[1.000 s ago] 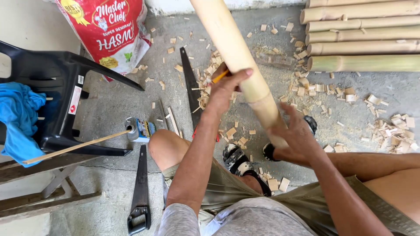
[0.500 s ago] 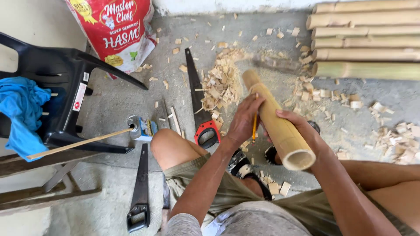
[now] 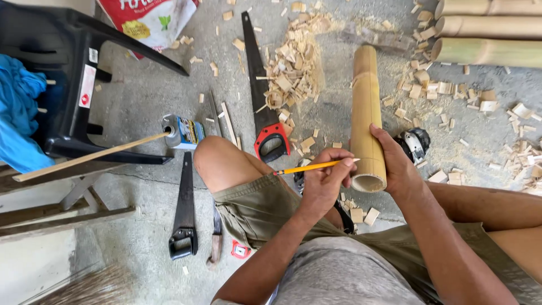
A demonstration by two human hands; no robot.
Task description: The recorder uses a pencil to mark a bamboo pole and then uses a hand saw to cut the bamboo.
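Right hand [image 3: 398, 164] gripped the bamboo pole [image 3: 366, 116] near its open end, far end resting on the floor [image 3: 141, 101] amid wood chips [image 3: 291, 73]. Left hand [image 3: 323, 181] pinched a yellow pencil [image 3: 313, 166], tip at the pole. Red-handled saw [image 3: 262, 96] lay just left.

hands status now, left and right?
Left hand: closed on a yellow pencil.
Right hand: wrapped around the bamboo tube, near its open end.

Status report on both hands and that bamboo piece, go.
Left hand gripping yellow pencil, tip at bamboo tube. Right hand wrapped around tube's near end. Nothing between pencil and bamboo.
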